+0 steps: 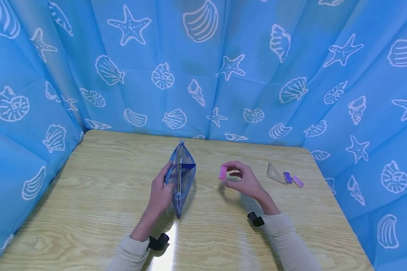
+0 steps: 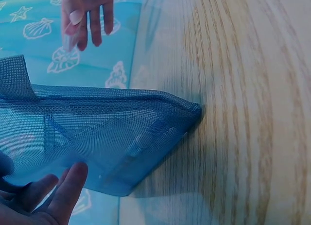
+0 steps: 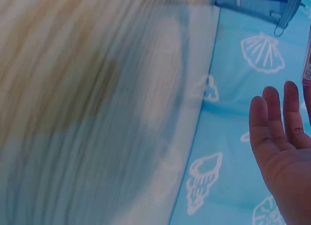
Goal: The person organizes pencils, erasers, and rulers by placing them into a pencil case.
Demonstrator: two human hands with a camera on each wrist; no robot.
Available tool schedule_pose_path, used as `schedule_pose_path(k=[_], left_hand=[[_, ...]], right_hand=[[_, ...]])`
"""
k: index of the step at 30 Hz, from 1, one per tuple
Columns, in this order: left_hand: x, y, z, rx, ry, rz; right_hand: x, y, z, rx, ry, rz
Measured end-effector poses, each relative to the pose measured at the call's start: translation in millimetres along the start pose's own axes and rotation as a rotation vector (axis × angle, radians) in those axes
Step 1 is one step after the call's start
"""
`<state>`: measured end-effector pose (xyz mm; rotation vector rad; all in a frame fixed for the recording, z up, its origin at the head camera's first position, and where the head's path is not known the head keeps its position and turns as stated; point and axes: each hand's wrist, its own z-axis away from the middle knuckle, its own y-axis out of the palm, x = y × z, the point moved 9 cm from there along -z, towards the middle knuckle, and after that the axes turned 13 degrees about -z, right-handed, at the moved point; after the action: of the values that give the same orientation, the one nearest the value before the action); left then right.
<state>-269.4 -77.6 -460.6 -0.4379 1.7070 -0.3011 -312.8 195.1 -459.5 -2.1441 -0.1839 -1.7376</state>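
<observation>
My left hand (image 1: 161,192) grips the left side of a blue mesh pencil pouch (image 1: 178,206), which stands with its mouth spread on the wooden table. Inside the pouch, a flat thing with a white edge and a dark blue piece show; their kinds are unclear. Between thumb and fingertips, my right hand (image 1: 247,182) pinches a small pink block, probably an eraser (image 1: 222,172), above the table right of the pouch. In the left wrist view the mesh wall (image 2: 107,137) is close up. The right wrist view cuts off the pink eraser (image 3: 307,64) at its edge.
Right of my right hand lie a clear set square (image 1: 274,174), a small dark blue block (image 1: 287,177) and a pink block (image 1: 297,181). A blue curtain (image 1: 196,94) with shell patterns borders the table's back and sides.
</observation>
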Motion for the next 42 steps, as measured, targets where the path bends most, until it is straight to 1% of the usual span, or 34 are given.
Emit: schedule_pose_path(k=[8,15,19,25,28,35,42], left_hand=[[1.4,0.3,-0.1,0.000,-0.009,0.009],[3.0,0.3,-1.3,0.010,-0.001,0.024],[2.5,-0.7,-1.1,0.010,-0.006,0.023],[3.3,-0.7,0.1,0.002,-0.008,0.018],[4.2,-0.8,0.3,-0.002,-0.014,0.021],[3.8,-1.7,0.6,-0.006,-0.018,0.019],[3.9,-2.2,0.1,-0.001,-0.013,0.014]], right_hand=[[14.1,20.8,-6.3,0.027,-0.056,-0.017],[29.4,37.7,-14.6,0.056,-0.078,-0.035],[38.0,45.8,-19.0,0.061,-0.087,0.006],[47.2,55.3,-27.2,0.061,-0.133,0.127],[51.7,60.6,-31.2,0.062,-0.137,0.169],[58.9,70.9,-37.6,0.067,-0.127,0.195],[66.2,80.2,-43.1,0.079,-0.153,0.225]])
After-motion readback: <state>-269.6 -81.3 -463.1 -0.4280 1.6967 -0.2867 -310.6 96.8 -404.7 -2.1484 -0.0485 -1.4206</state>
